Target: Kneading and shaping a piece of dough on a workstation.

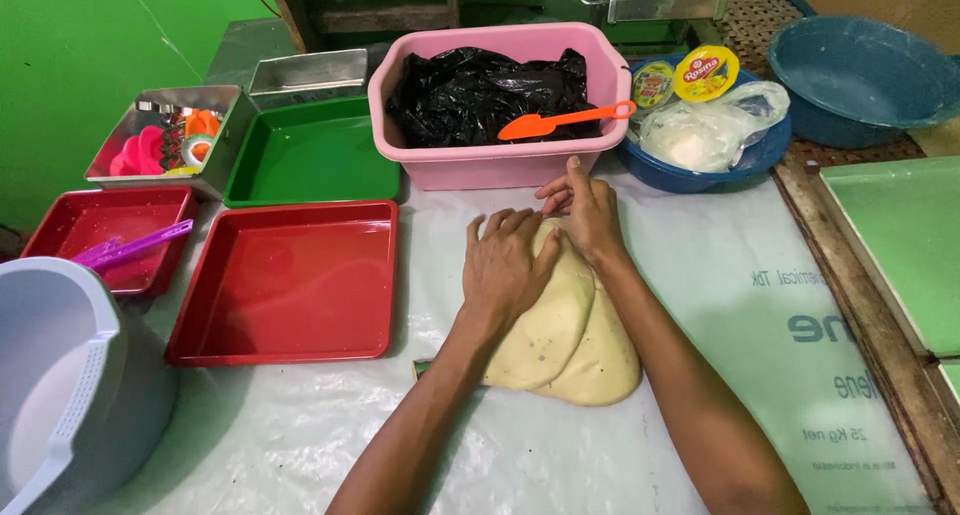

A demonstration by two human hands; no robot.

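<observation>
Seemingly soft and heavy, the dough (570, 325) should sag and stretch if lifted by one edge, so it is best taken from underneath or by a folded rim, with both palms spread; its surface looks slightly tacky rather than slick, though that is a judgement. From the head camera, it is a pale cream slab with a few dark specks, its upper flap folded over a lower lobe, lying on the plastic sheet (700, 275) directly beneath both hands. The left hand (505, 265) lies flat on the folded flap, fingers spread and pressing, gripping nothing. The right hand (585, 210) rests on the far edge of the slab, fingers curled down onto it; whether it pinches the rim I cannot tell. Just beyond the hands stands a pink tub (500, 160) with a black bag (480, 90) and an orange spatula (560, 121). Left of the hands sits a red tray (290, 285).
</observation>
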